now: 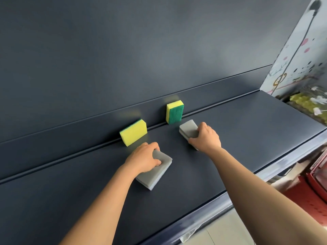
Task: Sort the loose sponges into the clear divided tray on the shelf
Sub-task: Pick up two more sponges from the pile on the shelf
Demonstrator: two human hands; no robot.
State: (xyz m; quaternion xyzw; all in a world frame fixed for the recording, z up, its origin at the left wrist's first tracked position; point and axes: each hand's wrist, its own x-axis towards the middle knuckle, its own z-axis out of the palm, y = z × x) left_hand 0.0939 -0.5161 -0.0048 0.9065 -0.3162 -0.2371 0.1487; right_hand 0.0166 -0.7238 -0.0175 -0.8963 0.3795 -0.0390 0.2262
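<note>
Left hand (pixel 143 156): centre of the frame, the lower of the two; fingers curled over the far end of the left grey sponge (pixel 155 174), thumb on its right edge, gripping it.
Left grey sponge: flat on the shelf (pixel 70 191), near end sticking out below the hand toward the lower middle.
Right hand (pixel 206 138): right of centre, a little higher; fingers wrapped round the near end of the right grey sponge (pixel 188 129), gripping it.
Right grey sponge: on the shelf, far end poking out to the upper left of the hand, just below the green-faced sponge (pixel 174 112).
Yellow sponge (pixel 134 132): left of centre, on edge, leaning on the back panel (pixel 123 50), yellow face outward.
Green-faced sponge: centre, upright against the back panel, scouring side outward.
Shelf: dark blue-grey, running from lower left to the right edge.
Right edge: clear wrapping (pixel 307 101) with yellowish contents, too blurred to tell more; patterned board (pixel 300 50) above.
</note>
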